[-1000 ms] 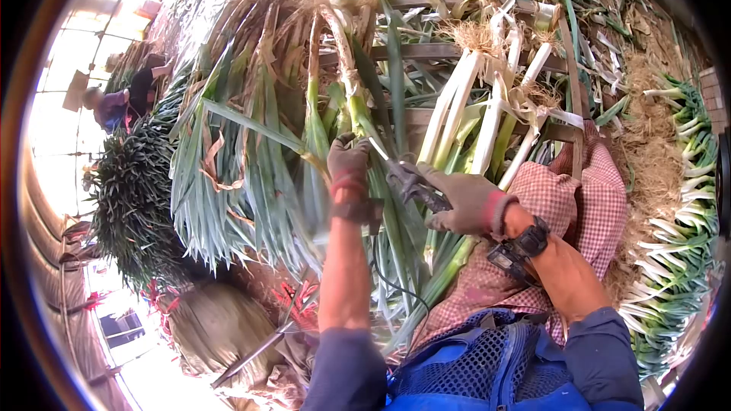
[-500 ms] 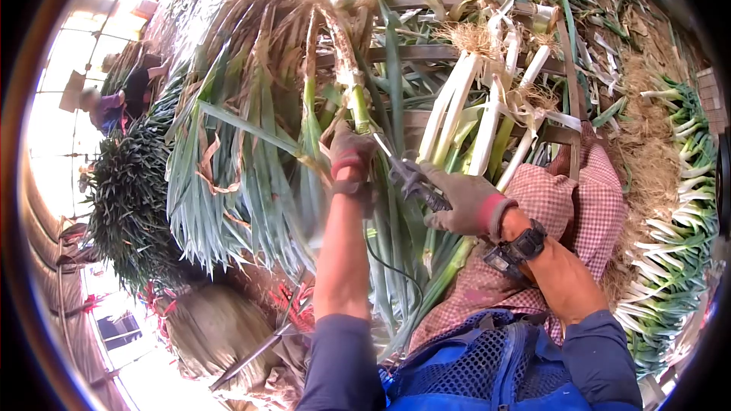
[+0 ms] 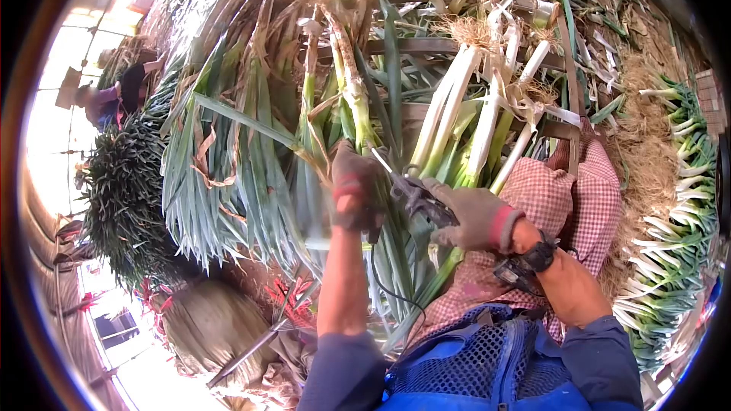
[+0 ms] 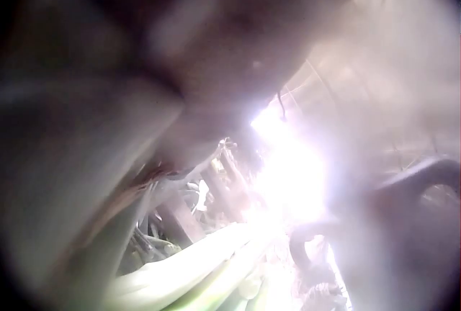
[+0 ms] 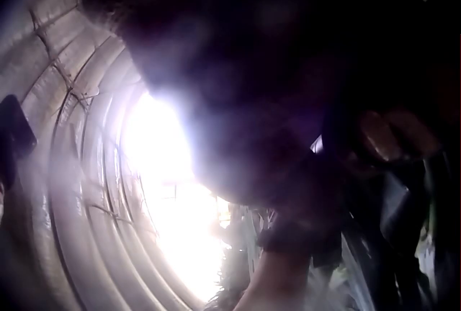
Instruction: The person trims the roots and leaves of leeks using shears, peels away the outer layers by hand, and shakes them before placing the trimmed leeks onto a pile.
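In the head view my gloved left hand (image 3: pixel 356 179) grips a leek (image 3: pixel 355 99) by its green upper part, with the root end pointing away from me. Brown, ragged outer skin clings to the leek near its roots. My gloved right hand (image 3: pixel 476 219) holds a black air blow gun (image 3: pixel 423 204), its thin metal nozzle (image 3: pixel 381 160) pointing at the leek just beside my left hand. A dark hose (image 3: pixel 396 286) loops below my left wrist. In the left wrist view pale leek stalks (image 4: pixel 180 271) show below a blurred dark shape. The right wrist view is mostly dark.
Unpeeled leeks (image 3: pixel 236 137) are heaped at the left, roots away from me. White-stemmed leeks (image 3: pixel 457 99) lie on a slatted rack (image 3: pixel 567 68) at right. More leeks (image 3: pixel 662 259) line the far right. A checked cloth (image 3: pixel 598 205) covers my lap. Another person (image 3: pixel 103 106) is at far left.
My left hand has turned and shifted slightly down along the leek. More pale green stalk shows above it, and the torn skin hangs differently. My right hand and the air blow gun have barely moved.
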Available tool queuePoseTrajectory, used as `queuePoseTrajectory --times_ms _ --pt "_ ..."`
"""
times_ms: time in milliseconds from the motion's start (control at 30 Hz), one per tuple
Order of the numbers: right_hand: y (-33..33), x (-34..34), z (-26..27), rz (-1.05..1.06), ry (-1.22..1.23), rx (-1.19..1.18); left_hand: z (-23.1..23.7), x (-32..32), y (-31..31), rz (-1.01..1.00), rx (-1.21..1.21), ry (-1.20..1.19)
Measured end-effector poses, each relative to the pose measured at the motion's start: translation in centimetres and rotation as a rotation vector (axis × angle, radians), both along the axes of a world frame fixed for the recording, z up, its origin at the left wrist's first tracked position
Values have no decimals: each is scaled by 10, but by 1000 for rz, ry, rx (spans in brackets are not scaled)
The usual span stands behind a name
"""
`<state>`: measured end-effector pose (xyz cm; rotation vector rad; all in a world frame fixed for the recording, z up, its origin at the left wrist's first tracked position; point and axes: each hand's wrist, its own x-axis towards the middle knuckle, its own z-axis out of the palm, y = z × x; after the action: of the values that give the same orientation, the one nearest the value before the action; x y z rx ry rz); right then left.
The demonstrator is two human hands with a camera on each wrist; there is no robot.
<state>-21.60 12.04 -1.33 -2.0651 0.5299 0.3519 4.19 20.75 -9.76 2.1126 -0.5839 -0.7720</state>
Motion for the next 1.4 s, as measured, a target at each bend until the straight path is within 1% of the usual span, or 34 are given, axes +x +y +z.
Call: queuePoseTrajectory --times_ms 33,100,133,200,233,267,300,367,400,433,500,533,567,633,667,767,833,900,967,1033,1067,1100,1133,1167,1200,1267,1333,1400 --pt "-2 6 1 -5 -1 -2 -1 1 -1 -16 -10 -9" --pt "-14 22 1 -70 49 13 -4 2 1 -132 -3 -128" --pt "-18 28 -7 -110 -22 -18 6 -1 0 -169 0 -170" --pt "-30 42 -20 -129 -8 -34 33 -20 -2 -70 -41 -2" --pt "-35 51 -15 -138 -14 -65 41 -26 0 -20 -63 83" --pt "-43 58 -9 -132 71 -52 39 -27 7 8 -71 146" --pt "-48 65 -12 -132 69 -54 37 -28 14 38 -79 207" --pt "-57 77 -23 -162 44 -168 12 -23 29 -23 -16 123" --pt "-61 81 -22 -167 47 -166 10 -26 33 -11 -80 190" --pt "-64 85 -21 -166 46 -164 10 -28 40 -10 -78 189" --pt "-71 93 -19 -172 -2 -190 14 -34 50 12 -84 318" --pt "-74 97 -16 -174 -4 -189 4 -32 58 7 -116 414" --pt "-76 101 -14 -182 -5 -187 -5 -34 69 6 -116 413" --pt "-84 108 -11 -202 -9 -182 -7 -40 84 -85 -66 465" --pt "-89 114 -16 -201 -1 -191 -6 -45 90 -110 -108 534" --pt "-91 119 -3 -222 25 -218 -30 -58 112 -93 -149 558" --pt "-90 118 -10 -241 19 -255 -20 -62 112 -58 -128 591" --pt "-90 108 -14 -244 106 -209 -11 -63 112 1 -93 714" --pt "-89 90 -14 -226 62 -139 -17 -62 110 -9 -114 701" --pt "-78 76 -20 -219 1 -183 -15 -65 111 -18 -121 693" --pt "-76 71 -22 -181 53 -205 -14 -66 108 -50 -74 608" --pt "-73 66 -22 -186 52 -207 -13 -68 107 -82 -25 522" --pt "-72 62 -21 -214 99 -189 -15 -68 106 -88 -28 518" --pt "-70 60 -21 -240 147 -171 -19 -69 106 -125 -17 450" --pt "-67 56 -22 -256 123 -187 -17 -72 105 -160 -3 382" --pt "-61 46 -26 -241 130 -161 -11 -82 108 -149 3 394" --pt "-53 33 -7 -210 145 -79 1 -89 107 -142 6 405" --pt "-43 19 -2 -197 152 -104 10 -92 109 -148 35 406"
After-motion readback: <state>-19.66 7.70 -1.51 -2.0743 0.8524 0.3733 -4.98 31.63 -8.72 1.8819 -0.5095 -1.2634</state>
